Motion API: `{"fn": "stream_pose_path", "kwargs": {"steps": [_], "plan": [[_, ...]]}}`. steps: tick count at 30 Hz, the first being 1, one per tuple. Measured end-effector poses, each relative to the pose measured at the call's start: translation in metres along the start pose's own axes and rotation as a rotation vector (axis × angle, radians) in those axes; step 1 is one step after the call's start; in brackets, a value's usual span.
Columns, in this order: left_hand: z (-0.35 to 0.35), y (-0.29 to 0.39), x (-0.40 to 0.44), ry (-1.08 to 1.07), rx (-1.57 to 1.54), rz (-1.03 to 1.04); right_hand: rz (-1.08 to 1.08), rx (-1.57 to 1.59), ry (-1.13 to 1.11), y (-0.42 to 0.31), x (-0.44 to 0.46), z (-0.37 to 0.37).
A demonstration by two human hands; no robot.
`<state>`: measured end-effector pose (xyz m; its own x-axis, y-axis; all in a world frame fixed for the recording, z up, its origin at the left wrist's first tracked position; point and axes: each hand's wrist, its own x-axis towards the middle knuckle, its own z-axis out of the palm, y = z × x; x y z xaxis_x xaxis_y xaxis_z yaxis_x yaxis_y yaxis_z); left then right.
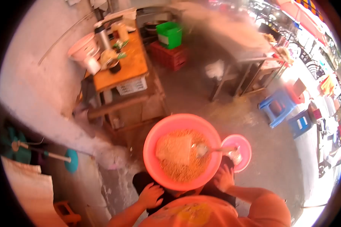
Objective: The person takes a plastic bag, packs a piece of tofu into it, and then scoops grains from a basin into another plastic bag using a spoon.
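A large pink basin (150,166) sits in front of my body, between my knees. It holds loose brown grain-like bits (180,171), and a flat, lighter tan piece (174,148) lies on top at the left. A metal ladle (203,150) rests in the basin, its handle reaching over the right rim. My left hand (151,195) lies on my left thigh, fingers spread and holding nothing. On my right thigh, beside the basin, rests my right hand (224,178), also with fingers apart and nothing in it. A smaller pink bowl (247,151) with something whitish inside stands to the right.
A wooden table (134,64) with a thermos, cups and a pink tub stands at the upper left. Behind it, a green bin (169,34) sits on a red crate (170,56). A metal-legged table (235,41) and a blue stool (278,106) are at the upper right.
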<state>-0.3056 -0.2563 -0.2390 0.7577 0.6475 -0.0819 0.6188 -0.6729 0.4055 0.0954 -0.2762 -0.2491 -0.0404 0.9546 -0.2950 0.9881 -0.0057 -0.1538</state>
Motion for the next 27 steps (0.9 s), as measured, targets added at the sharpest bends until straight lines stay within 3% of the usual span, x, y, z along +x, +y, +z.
{"fn": "stream_pose_path", "kwargs": {"steps": [4, 12, 17, 20, 22, 26, 27], "plan": [[0.022, 0.028, -0.008, 0.366, -0.114, -0.123, -0.079, 0.118, 0.139, -0.008, -0.028, 0.006], [0.015, 0.064, -0.007, 0.724, -0.125, -0.284, -0.086, 0.178, 0.355, 0.011, -0.080, 0.002], [0.027, 0.087, 0.005, 0.725, -0.014, -0.394, -0.102, 0.276, 0.468, 0.009, -0.074, 0.004], [0.010, 0.095, 0.019, 0.942, -0.314, -0.390, -0.082, 0.378, 0.561, 0.007, -0.062, 0.014], [-0.019, 0.092, 0.036, 1.010, -0.127, -0.295, -0.026, 0.458, 0.603, 0.004, -0.047, 0.014], [-0.074, 0.103, 0.101, 0.807, -0.443, -0.403, 0.053, 0.481, 0.641, -0.001, -0.026, 0.012], [-0.069, 0.094, 0.123, 0.779, -0.371, -0.399, 0.050, 0.562, 0.603, -0.002, -0.023, 0.007]]}}
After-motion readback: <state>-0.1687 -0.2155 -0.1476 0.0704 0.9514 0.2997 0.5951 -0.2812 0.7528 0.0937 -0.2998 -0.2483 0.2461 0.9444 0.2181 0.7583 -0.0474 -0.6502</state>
